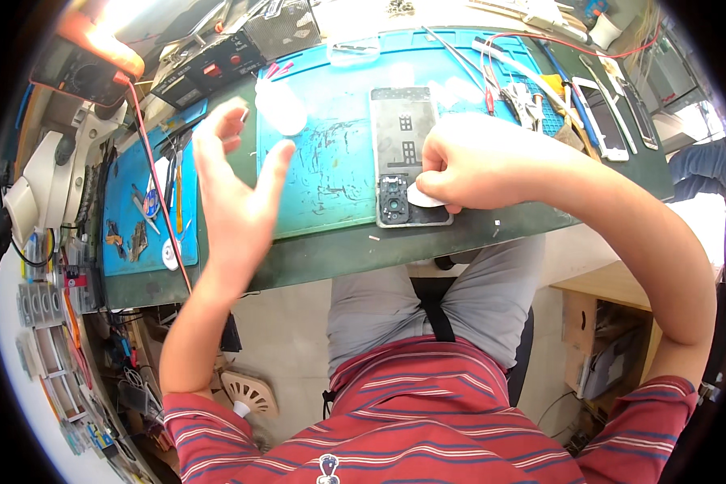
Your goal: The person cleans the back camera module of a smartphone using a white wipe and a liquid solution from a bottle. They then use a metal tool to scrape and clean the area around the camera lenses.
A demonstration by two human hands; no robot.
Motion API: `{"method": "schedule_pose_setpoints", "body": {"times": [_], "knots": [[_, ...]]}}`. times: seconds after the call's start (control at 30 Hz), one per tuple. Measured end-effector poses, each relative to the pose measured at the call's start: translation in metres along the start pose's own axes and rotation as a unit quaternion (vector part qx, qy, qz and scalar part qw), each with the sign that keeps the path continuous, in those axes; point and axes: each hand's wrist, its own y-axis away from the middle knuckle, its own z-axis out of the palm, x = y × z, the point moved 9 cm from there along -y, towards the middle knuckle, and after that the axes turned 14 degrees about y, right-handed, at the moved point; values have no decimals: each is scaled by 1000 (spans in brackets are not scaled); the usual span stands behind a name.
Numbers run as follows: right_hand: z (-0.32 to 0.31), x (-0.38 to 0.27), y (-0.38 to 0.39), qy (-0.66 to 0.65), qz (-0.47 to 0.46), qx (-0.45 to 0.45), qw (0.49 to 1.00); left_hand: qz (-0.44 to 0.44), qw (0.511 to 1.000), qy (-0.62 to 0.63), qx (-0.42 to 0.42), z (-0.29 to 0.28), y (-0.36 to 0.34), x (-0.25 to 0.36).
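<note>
A dark phone body (389,145) with its inner side uncovered lies upright on the blue mat (323,161), its camera block at the lower left. My right hand (468,165) is closed with bent fingers on a small white wiping pad (419,196), pressed against the lower part of the phone beside the camera block. Raised to the left of the phone, my left hand (238,198) is open and holds nothing, its thumb and fingers spread. Near its thumb stands a white bottle (282,109), washed out by glare.
A multimeter (77,73) with a red lead and a black power unit (210,68) stand at the far left. Tweezers (452,56), tools and another phone (601,121) lie at the far right. A smaller blue mat (125,194) with hand tools is at left.
</note>
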Motion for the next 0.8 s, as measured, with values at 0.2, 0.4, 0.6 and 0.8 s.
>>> {"method": "schedule_pose_setpoints", "body": {"times": [0.2, 0.4, 0.6, 0.8], "knots": [[-2, -2, -1, 7, 3, 2, 1000, 76, 958, 31, -274, 67, 42, 55], [-4, -4, 4, 4, 4, 13, 1000, 85, 954, 18, -288, 71, 36, 51], [-4, -4, 1, -10, -15, 0, 1000, 77, 957, 14, -279, 70, 37, 51], [-5, -7, -2, 0, -39, -13, 999, 73, 957, 18, -278, 70, 36, 50]]}}
